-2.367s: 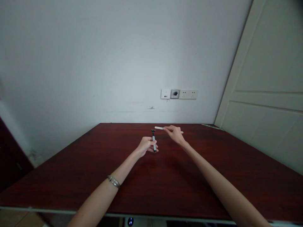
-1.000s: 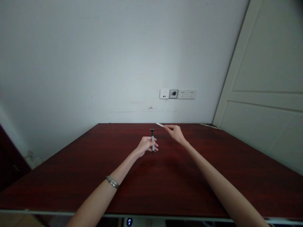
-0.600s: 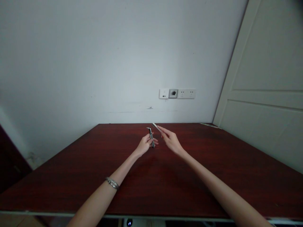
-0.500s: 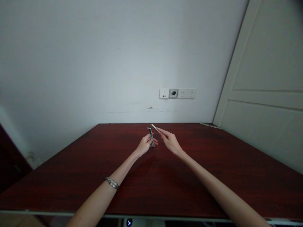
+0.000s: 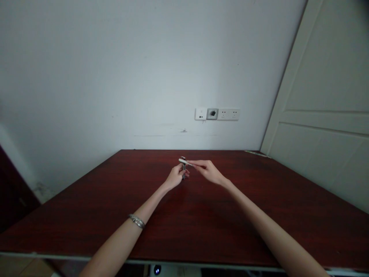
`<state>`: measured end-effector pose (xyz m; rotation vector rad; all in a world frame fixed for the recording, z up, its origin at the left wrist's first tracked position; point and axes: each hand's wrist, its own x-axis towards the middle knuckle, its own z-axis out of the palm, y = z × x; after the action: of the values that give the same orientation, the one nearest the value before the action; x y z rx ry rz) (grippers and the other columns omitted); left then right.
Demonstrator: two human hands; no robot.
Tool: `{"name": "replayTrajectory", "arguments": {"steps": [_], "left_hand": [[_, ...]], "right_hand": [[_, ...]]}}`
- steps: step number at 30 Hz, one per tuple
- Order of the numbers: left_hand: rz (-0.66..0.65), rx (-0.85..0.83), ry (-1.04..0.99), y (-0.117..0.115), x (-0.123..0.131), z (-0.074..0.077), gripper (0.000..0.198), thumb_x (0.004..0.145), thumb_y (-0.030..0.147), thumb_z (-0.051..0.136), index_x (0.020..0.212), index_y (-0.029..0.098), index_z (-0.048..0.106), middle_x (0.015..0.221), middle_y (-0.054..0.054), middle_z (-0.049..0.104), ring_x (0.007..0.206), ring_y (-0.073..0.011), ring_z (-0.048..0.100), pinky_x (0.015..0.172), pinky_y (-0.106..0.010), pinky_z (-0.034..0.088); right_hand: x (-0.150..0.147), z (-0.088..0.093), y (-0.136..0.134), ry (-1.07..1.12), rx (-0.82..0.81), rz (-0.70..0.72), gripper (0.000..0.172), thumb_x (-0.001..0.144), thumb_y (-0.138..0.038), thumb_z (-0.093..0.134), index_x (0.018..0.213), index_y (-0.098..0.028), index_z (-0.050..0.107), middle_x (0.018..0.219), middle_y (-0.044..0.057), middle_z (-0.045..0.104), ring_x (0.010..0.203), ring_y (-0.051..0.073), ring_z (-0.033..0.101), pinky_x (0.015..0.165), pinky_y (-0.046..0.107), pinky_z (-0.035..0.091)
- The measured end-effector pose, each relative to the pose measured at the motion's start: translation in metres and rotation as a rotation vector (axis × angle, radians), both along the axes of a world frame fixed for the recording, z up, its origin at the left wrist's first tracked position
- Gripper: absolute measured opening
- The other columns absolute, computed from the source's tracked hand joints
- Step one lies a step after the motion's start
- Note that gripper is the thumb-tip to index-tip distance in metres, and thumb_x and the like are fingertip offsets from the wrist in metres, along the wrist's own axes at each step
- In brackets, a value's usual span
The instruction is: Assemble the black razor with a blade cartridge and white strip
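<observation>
My left hand (image 5: 174,177) is closed around the handle of a slim black-and-silver razor (image 5: 184,172), held upright above the table. Its head is partly covered by the white end of a toothbrush (image 5: 182,161). My right hand (image 5: 211,172) pinches the toothbrush by its thin handle, which points left across the razor's top. The two things overlap in the head view; whether they touch, I cannot tell. A silver bracelet (image 5: 136,221) circles my left forearm.
Both hands are over a dark red wooden table (image 5: 95,207). Behind it rises a pale wall with a row of sockets (image 5: 228,114). A white panelled door (image 5: 319,154) stands along the right side. A thin flat strip (image 5: 256,154) lies at the far right corner.
The toothbrush has moved left and down, from beside the razor's head to across it, and now lies flatter. My right hand has tilted with it. The razor stands more upright.
</observation>
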<state>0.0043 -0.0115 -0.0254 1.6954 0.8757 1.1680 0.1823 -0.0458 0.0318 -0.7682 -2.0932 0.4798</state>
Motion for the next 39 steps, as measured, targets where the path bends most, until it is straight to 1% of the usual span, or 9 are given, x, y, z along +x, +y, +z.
{"name": "replayTrajectory", "arguments": {"steps": [2, 7, 12, 16, 20, 24, 29, 34, 39], "left_hand": [[0.045, 0.046, 0.041, 0.001, -0.002, 0.0, 0.013, 0.078, 0.009, 0.045, 0.087, 0.012, 0.054, 0.074, -0.005, 0.061, 0.069, -0.0132, 0.061, 0.068, -0.025, 0.047], [0.079, 0.142, 0.084, -0.003, -0.006, 0.003, 0.012, 0.076, 0.01, 0.046, 0.084, 0.015, 0.054, 0.077, -0.003, 0.062, 0.076, -0.0139, 0.06, 0.075, -0.026, 0.046], [0.113, 0.258, 0.164, -0.01, -0.007, 0.009, 0.012, 0.079, 0.015, 0.046, 0.083, 0.017, 0.057, 0.081, -0.003, 0.063, 0.08, -0.0152, 0.06, 0.079, -0.026, 0.043], [0.105, 0.273, 0.141, -0.012, -0.008, 0.013, 0.014, 0.079, 0.018, 0.045, 0.086, 0.017, 0.057, 0.082, -0.003, 0.063, 0.08, -0.015, 0.06, 0.078, -0.025, 0.043], [0.105, 0.3, 0.171, -0.01, -0.009, 0.011, 0.014, 0.079, 0.018, 0.045, 0.085, 0.017, 0.058, 0.083, -0.003, 0.063, 0.08, -0.0154, 0.06, 0.077, -0.024, 0.043], [0.129, 0.33, 0.189, -0.009, -0.011, 0.011, 0.015, 0.08, 0.019, 0.045, 0.086, 0.017, 0.059, 0.083, -0.003, 0.064, 0.079, -0.0157, 0.06, 0.076, -0.023, 0.043], [0.156, 0.337, 0.215, -0.008, -0.014, 0.013, 0.015, 0.08, 0.019, 0.047, 0.087, 0.017, 0.06, 0.085, -0.003, 0.065, 0.081, -0.0155, 0.06, 0.076, -0.022, 0.042], [0.176, 0.372, 0.243, -0.003, -0.015, 0.009, 0.015, 0.08, 0.02, 0.046, 0.085, 0.015, 0.059, 0.082, -0.002, 0.065, 0.079, -0.0155, 0.06, 0.075, -0.024, 0.043], [0.162, 0.384, 0.256, -0.002, -0.017, 0.007, 0.016, 0.08, 0.021, 0.047, 0.088, 0.015, 0.059, 0.084, -0.003, 0.066, 0.08, -0.0154, 0.06, 0.074, -0.024, 0.043]], "right_hand": [[0.008, 0.012, 0.0, -0.072, -0.028, 0.077, 0.034, 0.083, -0.028, 0.044, 0.111, -0.021, 0.061, 0.107, 0.005, 0.065, 0.092, 0.02, 0.059, 0.083, 0.034, 0.044], [0.021, 0.034, 0.005, -0.046, -0.03, 0.042, 0.034, 0.081, -0.031, 0.046, 0.108, -0.019, 0.063, 0.103, 0.006, 0.066, 0.088, 0.019, 0.06, 0.078, 0.032, 0.045], [0.021, 0.036, 0.004, -0.194, -0.144, 0.186, 0.03, 0.079, -0.029, 0.05, 0.101, -0.019, 0.067, 0.088, 0.004, 0.069, 0.072, 0.015, 0.059, 0.066, 0.027, 0.045], [0.019, 0.037, 0.004, -0.073, -0.151, 0.082, 0.036, 0.08, -0.033, 0.047, 0.108, -0.017, 0.063, 0.077, 0.003, 0.068, 0.06, 0.012, 0.054, 0.055, 0.023, 0.041], [0.021, 0.043, 0.007, -0.148, -0.121, 0.118, 0.032, 0.08, -0.031, 0.049, 0.104, -0.018, 0.065, 0.09, 0.004, 0.068, 0.068, 0.014, 0.056, 0.06, 0.024, 0.042], [0.022, 0.05, 0.006, -0.228, -0.124, 0.142, 0.032, 0.08, -0.031, 0.048, 0.105, -0.02, 0.065, 0.089, 0.004, 0.069, 0.068, 0.014, 0.058, 0.061, 0.025, 0.043], [0.021, 0.051, 0.007, -0.202, -0.069, 0.132, 0.033, 0.08, -0.033, 0.049, 0.105, -0.019, 0.065, 0.101, 0.006, 0.067, 0.086, 0.018, 0.059, 0.076, 0.029, 0.044], [0.021, 0.051, 0.008, -0.254, -0.113, 0.188, 0.034, 0.082, -0.031, 0.047, 0.11, -0.018, 0.062, 0.096, 0.005, 0.068, 0.076, 0.016, 0.06, 0.068, 0.027, 0.045], [0.02, 0.055, 0.004, -0.278, -0.113, 0.225, 0.032, 0.081, -0.028, 0.049, 0.108, -0.018, 0.063, 0.102, 0.006, 0.066, 0.085, 0.017, 0.06, 0.074, 0.027, 0.044]]}}
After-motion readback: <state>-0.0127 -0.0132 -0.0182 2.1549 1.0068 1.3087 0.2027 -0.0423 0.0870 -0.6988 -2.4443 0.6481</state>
